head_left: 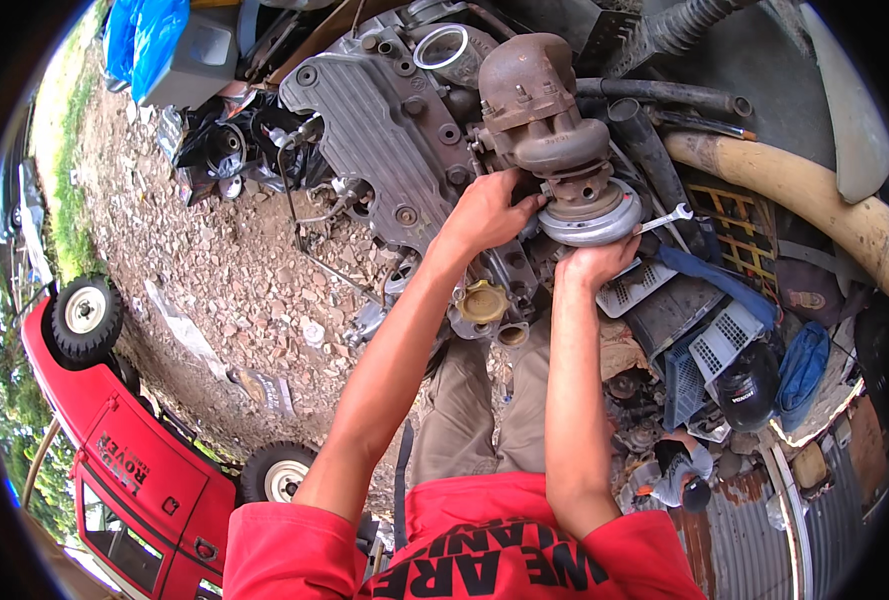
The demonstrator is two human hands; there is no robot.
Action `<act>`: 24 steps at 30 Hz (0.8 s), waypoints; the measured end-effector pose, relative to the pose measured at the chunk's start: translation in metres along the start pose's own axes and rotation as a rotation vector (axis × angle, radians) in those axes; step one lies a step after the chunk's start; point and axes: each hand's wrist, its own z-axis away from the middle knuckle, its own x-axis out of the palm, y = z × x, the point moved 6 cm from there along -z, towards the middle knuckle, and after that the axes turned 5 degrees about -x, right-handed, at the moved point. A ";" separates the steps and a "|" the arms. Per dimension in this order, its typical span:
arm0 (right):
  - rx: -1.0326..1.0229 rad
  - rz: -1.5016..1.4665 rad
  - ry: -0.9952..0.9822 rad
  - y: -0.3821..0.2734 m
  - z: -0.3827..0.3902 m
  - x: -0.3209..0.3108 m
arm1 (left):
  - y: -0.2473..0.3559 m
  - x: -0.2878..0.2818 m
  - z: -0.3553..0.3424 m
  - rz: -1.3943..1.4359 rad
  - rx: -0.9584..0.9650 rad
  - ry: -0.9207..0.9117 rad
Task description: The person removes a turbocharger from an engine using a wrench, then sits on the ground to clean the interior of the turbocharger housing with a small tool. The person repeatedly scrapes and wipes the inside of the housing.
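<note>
On the engine (384,130), a rusty turbo (549,120) is gripped at its silver housing (left hand (489,210) beside it, right hand (594,262) beneath); a spanner (664,218) is held in the right hand.

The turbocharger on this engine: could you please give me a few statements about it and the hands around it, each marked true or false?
1. Both hands touch the turbocharger. True: the left hand grips its side and the right hand supports it from below.
2. The right hand holds the spanner. False: the spanner lies beside the silver housing, not gripped.
3. The ribbed valve cover lies to the person's left of the turbocharger. True.
4. The red vehicle stands on the person's right. False: it is at the lower left.
5. The yellowish cap sits above the turbocharger. False: it is below the left hand.
</note>
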 end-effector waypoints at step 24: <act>0.011 -0.004 -0.009 0.002 -0.005 -0.004 | 0.004 0.001 0.002 0.124 -0.084 -0.115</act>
